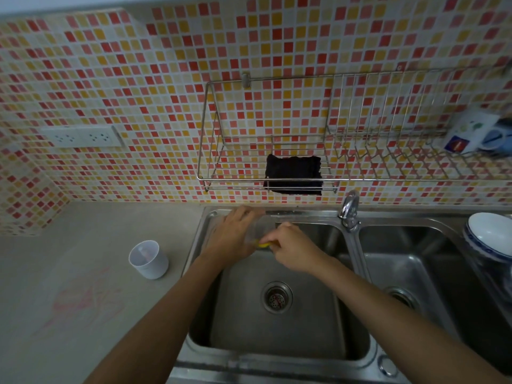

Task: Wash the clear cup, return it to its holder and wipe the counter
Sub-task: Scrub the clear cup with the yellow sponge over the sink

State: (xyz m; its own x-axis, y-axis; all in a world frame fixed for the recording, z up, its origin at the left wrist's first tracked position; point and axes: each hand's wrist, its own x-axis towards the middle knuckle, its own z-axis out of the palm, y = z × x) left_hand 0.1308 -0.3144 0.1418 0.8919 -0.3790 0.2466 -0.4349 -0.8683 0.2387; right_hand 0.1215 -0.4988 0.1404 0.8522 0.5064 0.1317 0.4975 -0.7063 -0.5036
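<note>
My left hand grips the clear cup over the back of the left sink basin. The cup is transparent and hard to make out. My right hand is closed on a yellow sponge pressed against the cup. A white holder cup stands on the grey counter left of the sink. A pink smear marks the counter in front of the holder. A dark cloth hangs on the wire wall rack above the sink.
The faucet stands between the two basins, its spout turned away from my hands. A white and blue bowl sits at the right basin's edge. Mugs rest on the rack's right end. A wall socket is at the left.
</note>
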